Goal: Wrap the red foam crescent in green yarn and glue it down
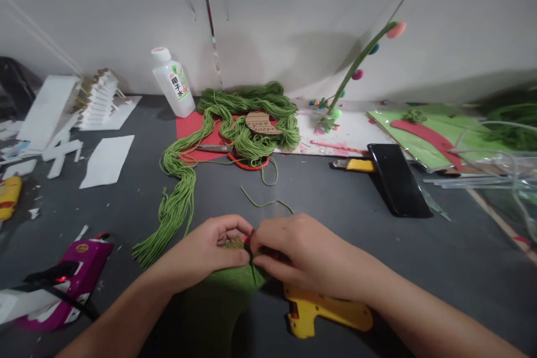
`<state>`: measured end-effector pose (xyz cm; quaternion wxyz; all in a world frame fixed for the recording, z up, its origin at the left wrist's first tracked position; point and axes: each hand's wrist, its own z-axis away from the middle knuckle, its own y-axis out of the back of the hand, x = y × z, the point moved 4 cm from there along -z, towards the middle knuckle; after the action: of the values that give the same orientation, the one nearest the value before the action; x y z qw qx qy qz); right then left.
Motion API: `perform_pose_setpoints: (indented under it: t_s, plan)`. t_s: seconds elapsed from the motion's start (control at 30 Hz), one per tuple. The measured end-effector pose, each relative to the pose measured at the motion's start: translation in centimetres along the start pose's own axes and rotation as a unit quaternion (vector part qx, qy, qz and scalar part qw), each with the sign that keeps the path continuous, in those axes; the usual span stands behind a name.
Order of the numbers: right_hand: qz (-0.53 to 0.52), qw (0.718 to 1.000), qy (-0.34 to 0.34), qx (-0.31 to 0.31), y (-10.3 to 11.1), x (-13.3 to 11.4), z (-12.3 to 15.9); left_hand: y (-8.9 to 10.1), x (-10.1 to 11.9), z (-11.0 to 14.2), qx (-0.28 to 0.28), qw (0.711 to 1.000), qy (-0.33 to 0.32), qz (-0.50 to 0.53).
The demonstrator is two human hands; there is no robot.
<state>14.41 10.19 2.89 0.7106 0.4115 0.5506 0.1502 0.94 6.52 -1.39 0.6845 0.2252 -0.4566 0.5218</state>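
Both hands meet at the front middle of the dark table. My left hand (205,251) is closed on the edge of a green fabric-like piece (232,278), its thumb lying along the top. Pinched between the fingers of my right hand (302,251) is a green yarn strand at that same piece; the fingertips hide most of the contact, along with a small red bit. A loose green yarn end (268,201) trails onto the table beyond the knuckles. Under my right wrist lies a yellow glue gun (331,313).
Skeins of green yarn (247,100) lie at the back with red-handled scissors (213,149). A white bottle (173,84) stands beside them. To the right are a yellow cutter (358,165) and a black phone (398,179). A purple power strip (79,274) sits at left.
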Motion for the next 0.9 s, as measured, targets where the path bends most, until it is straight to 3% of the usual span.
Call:
perform_pose_setpoints:
  t_s: [0.17, 0.27, 0.33, 0.47, 0.73, 0.9]
  plan:
    - [-0.061, 0.998, -0.002, -0.005, 0.4, 0.5, 0.1, -0.7, -0.7, 0.1, -0.085, 0.995, 0.029, 0.043]
    - [-0.153, 0.988, -0.017, -0.028, 0.4, 1.1, 0.1, -0.8, -0.8, 0.2, -0.094, 0.994, 0.024, 0.043]
    - [-0.246, 0.965, -0.066, -0.064, -0.1, 1.7, 0.1, -0.9, -0.8, 0.3, -0.089, 0.995, 0.033, 0.033]
    - [-0.409, 0.892, -0.146, -0.123, -1.2, 2.6, -0.1, -1.1, -1.0, 0.6, -0.097, 0.993, 0.054, 0.030]
    - [-0.407, 0.895, -0.166, -0.068, -1.2, 2.9, -0.5, -1.0, -1.2, 0.5, -0.082, 0.995, 0.040, 0.025]
    - [-0.416, 0.889, -0.185, -0.042, -1.3, 2.7, -0.4, -1.4, 0.0, 0.9, -0.057, 0.997, 0.044, -0.015]
